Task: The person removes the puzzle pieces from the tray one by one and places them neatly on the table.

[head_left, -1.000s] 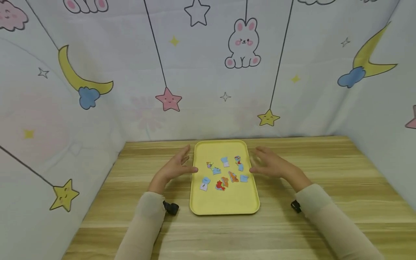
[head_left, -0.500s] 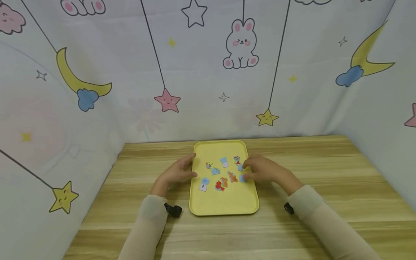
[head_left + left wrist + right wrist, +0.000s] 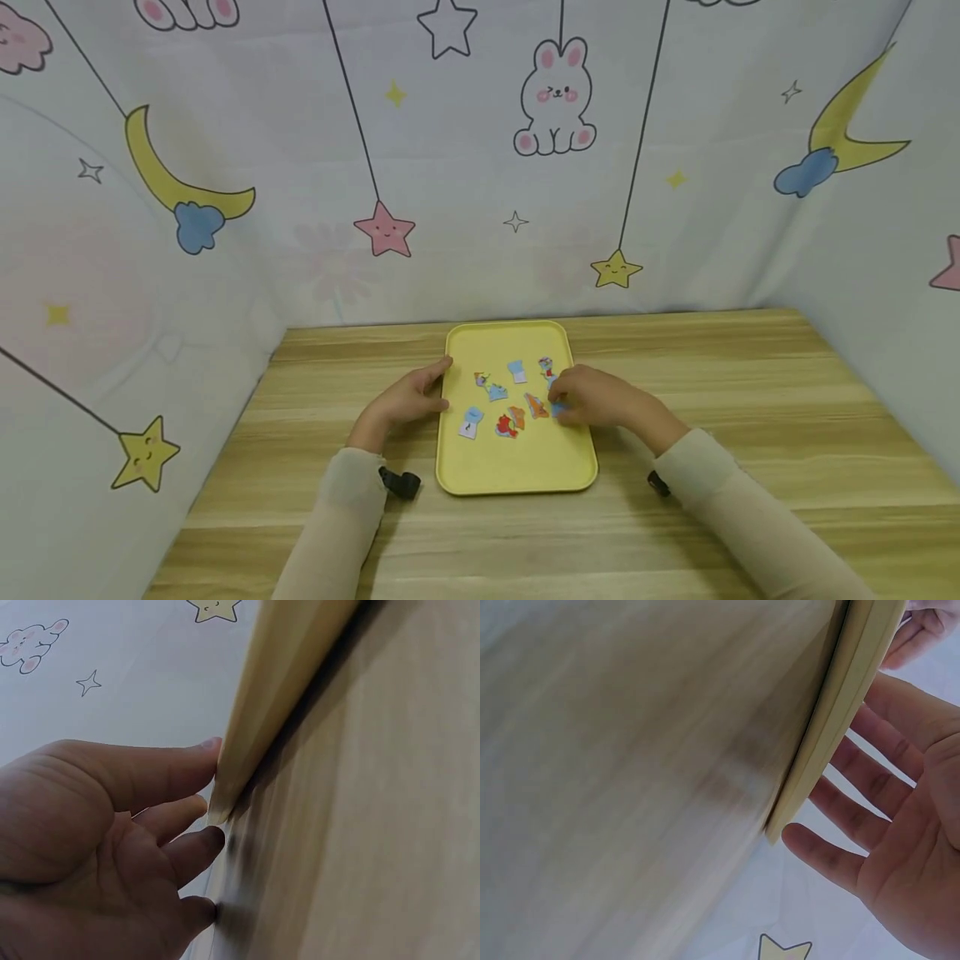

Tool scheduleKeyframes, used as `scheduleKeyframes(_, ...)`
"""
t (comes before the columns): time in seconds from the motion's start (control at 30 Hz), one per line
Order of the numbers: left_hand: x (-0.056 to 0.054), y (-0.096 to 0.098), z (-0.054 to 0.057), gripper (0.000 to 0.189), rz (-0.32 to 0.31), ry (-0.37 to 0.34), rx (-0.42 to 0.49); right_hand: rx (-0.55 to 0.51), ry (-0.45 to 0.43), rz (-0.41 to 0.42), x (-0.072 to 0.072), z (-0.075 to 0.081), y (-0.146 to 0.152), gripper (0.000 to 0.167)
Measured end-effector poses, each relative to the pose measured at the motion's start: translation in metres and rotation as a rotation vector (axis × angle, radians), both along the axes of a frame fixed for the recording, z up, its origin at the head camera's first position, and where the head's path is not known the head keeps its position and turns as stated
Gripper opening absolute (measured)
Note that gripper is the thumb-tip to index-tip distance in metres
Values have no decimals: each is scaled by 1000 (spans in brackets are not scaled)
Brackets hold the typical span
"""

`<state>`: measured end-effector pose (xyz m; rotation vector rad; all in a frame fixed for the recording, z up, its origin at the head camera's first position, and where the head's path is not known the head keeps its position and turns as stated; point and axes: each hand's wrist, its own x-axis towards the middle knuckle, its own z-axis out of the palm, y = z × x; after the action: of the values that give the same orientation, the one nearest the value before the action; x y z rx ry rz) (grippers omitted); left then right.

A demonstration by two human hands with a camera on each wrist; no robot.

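Observation:
A yellow tray point(image 3: 517, 471) lies on the table with several small, flat, colourful puzzle-like pieces spread over it. My left hand point(image 3: 405, 398) is at the tray's left rim, its thumb point(image 3: 180, 769) right at the rim and the other fingers relaxed below. Over the right rim reaches my right hand point(image 3: 600, 398), thumb and index finger apart around a light blue piece point(image 3: 557, 409). The tray wall hides its fingertips in the right wrist view. Nearby are an orange piece point(image 3: 536, 406), a red piece point(image 3: 506, 427) and a blue-and-white piece point(image 3: 471, 422).
The wood-grain table point(image 3: 480, 542) extends to both sides of the tray. Behind it hangs a white cloth point(image 3: 465, 275) printed with stars, moons and a rabbit. Black straps point(image 3: 400, 483) sit at the wrists.
My right hand has moved left from beside the tray, over its right rim and onto the pieces there. My left hand has shifted slightly and stays at the left rim.

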<state>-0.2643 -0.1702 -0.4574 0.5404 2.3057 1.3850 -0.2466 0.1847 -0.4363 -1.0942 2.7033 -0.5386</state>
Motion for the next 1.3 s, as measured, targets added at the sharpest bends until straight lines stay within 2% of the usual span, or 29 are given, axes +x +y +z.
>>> scheduleKeyframes(0.23, 0, -3, -2, 81, -11, 16, -3, -3, 21, 49, 0, -2, -4, 15)
scheduleKeyframes(0.63, 1, -3, -2, 80, -20, 34, 20, -9, 20, 61, 2, -2, -6, 12)
scheduleKeyframes(0.83, 1, -3, -3, 80, -18, 34, 25, -13, 25, 1, 2, 3, -1, 18)
scheduleKeyframes(1.07, 1, -3, -5, 79, -19, 33, 16, -63, -20, -105, 0, 15, 17, 25)
scheduleKeyframes(1.3, 2, -3, -2, 79, -23, 38, -6, -84, 30, -151, -11, 13, 39, 24)
